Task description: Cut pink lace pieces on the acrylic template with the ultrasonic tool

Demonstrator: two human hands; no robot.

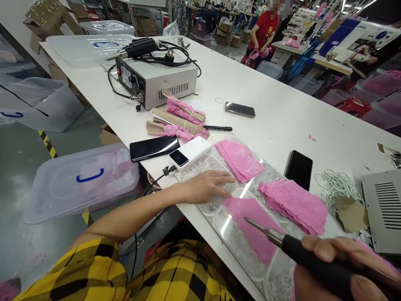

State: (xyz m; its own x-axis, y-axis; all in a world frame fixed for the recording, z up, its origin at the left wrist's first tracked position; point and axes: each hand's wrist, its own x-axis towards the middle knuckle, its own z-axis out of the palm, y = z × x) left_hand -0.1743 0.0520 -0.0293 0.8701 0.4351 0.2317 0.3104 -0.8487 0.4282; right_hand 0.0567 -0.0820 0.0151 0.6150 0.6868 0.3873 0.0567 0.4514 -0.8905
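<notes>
My left hand (208, 188) lies flat on a clear plastic template (203, 164), fingers stretched out, fingertips by the upper edge of a pink fabric piece (250, 223). That piece is under or in the template; which, I cannot tell. My right hand (341, 263), at the lower right, is closed around a black-handled pointed tool (313, 259). Its metal tip points left, over the pink piece; whether it touches is unclear. Two stacks of pink lace pieces lie on the template: a smaller stack (239, 161) beyond my left hand and a larger stack (294, 205) to the right.
A grey power box (169, 81) with a corded handpiece (138, 48) stands at the back left, before tied pink bundles (184, 110). Nearby are a white power bank (192, 150) and several phones. Another box (384, 205) and white cord (341, 186) lie right. A co-worker (263, 33) stands beyond.
</notes>
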